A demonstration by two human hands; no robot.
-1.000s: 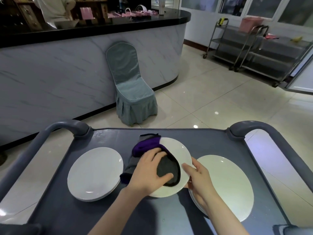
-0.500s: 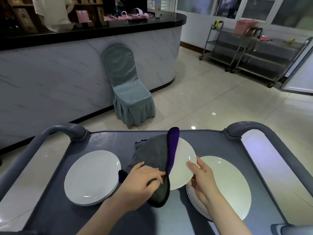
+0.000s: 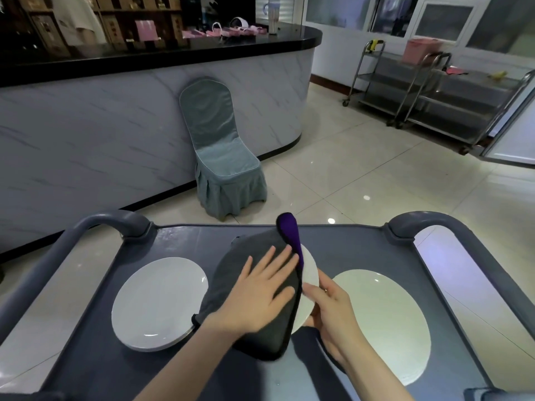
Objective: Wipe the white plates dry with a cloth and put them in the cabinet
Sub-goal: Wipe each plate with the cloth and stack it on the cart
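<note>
Cloth (image 3: 246,253), soft grey, under flat spread left grip (image 3: 257,296), right grip (image 3: 333,311) pinching round glossy white plate (image 3: 309,270)

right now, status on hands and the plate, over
Left hand flat, pressing grey cloth on held plate. Right hand grips that plate's rim, plate tilted. Left stack and right stack on cart, either side.

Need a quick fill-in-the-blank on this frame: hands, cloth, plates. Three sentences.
The left hand lies flat on a grey cloth whose upturned flap is ____.
The right hand grips a white ____ that the cloth mostly covers.
The left plates and the right plates rest on the grey cart; the hands work ____ them.
Missing: purple; plate; between.
</note>
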